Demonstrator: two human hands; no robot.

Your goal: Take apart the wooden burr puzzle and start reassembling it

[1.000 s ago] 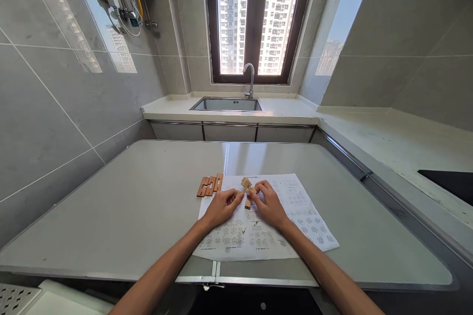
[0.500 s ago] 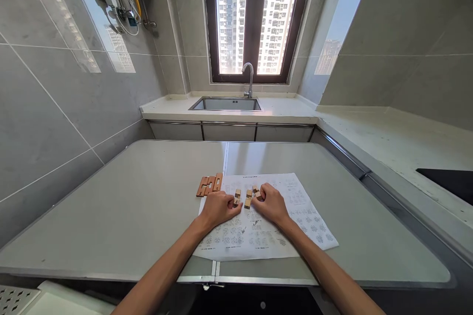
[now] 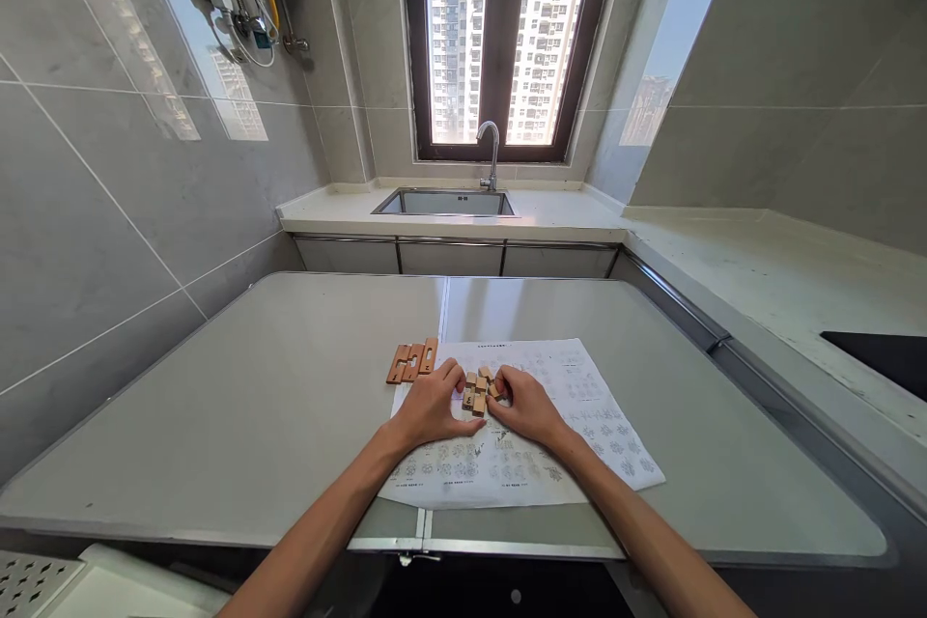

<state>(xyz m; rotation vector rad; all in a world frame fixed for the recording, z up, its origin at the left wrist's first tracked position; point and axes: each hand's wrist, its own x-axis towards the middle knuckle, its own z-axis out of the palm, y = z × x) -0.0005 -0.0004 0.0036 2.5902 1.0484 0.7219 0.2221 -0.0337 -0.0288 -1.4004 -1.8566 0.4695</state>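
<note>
Several light wooden notched puzzle pieces lie close together between my hands, on a printed paper sheet. My left hand is at their left side, thumb and fingers spread apart around the near-left edge, holding nothing. At the right end of the group, my right hand has its thumb and fingertips closed on a light puzzle piece, which is partly hidden by the fingers. Beyond my left hand, a few reddish-brown notched puzzle pieces rest side by side, partly over the sheet's left edge.
The pale folding table has a metal seam down its middle. Behind it are a counter with a sink and faucet under a window. A white perforated rack stands below the table's front left edge.
The light puzzle pieces have come together into a tighter group. My left hand has let go of its piece and spread its fingers. My right hand has shifted slightly left.
</note>
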